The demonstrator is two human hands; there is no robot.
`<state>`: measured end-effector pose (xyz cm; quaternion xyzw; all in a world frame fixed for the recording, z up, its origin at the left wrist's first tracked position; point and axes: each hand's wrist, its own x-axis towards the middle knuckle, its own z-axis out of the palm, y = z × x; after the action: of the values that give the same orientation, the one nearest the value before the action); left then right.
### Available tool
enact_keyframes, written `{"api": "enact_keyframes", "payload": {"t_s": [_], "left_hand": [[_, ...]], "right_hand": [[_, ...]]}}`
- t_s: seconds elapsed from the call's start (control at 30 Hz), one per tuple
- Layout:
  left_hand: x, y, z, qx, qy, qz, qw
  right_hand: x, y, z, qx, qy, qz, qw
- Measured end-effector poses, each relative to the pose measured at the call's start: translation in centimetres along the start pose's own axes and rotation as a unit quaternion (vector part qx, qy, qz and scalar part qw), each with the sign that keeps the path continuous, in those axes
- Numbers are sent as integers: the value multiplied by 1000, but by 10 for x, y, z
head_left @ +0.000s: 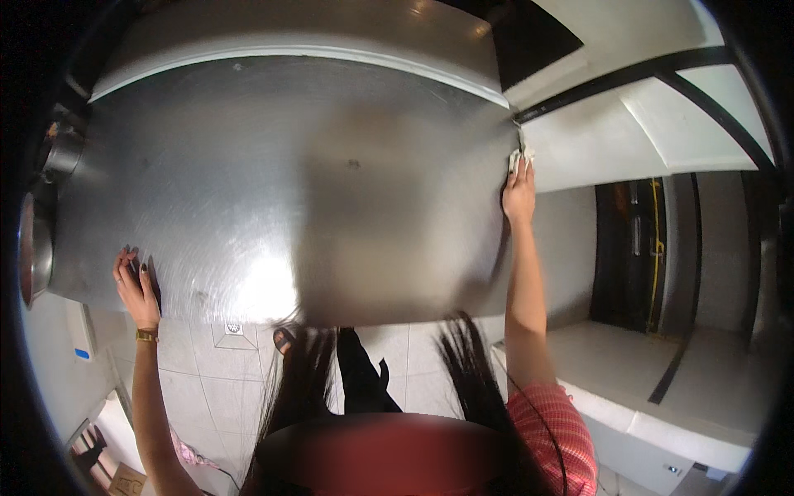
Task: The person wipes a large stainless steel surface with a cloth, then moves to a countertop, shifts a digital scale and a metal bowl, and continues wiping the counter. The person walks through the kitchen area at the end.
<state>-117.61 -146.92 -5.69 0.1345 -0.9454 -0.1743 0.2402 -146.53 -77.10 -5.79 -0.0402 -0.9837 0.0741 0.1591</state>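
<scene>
A broad stainless steel tabletop [223, 182] with a brushed, scratched surface spreads before me. At its far right edge, beside the white wall, my right hand [518, 194] is closed on a crumpled white cloth [527, 155] and presses it against the metal edge; part of the cloth is hidden by the fingers. My left hand [138, 289], with a watch [146, 335] at its wrist, rests near the front left corner of the tabletop. Its fingers are apart and it holds nothing.
Metal bowls [37, 248] stand along the left edge. A dark-framed white panel [604, 136] rises at the right, above a pale counter ledge [637, 422]. Behind the tabletop runs a light raised trim [306, 51]. A drain [234, 328] lies in the tiled floor [223, 397].
</scene>
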Motion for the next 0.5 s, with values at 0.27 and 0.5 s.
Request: {"api": "enact_keyframes", "payload": {"t_s": [0.27,0.5], "left_hand": [[2,10,-7,25,11,9,1000],[-1,15,0,40,20,-24,999]], "right_hand": [[-280,19,-98,43,12,146,988],[-295,40,-164,170,92,247,950]]}}
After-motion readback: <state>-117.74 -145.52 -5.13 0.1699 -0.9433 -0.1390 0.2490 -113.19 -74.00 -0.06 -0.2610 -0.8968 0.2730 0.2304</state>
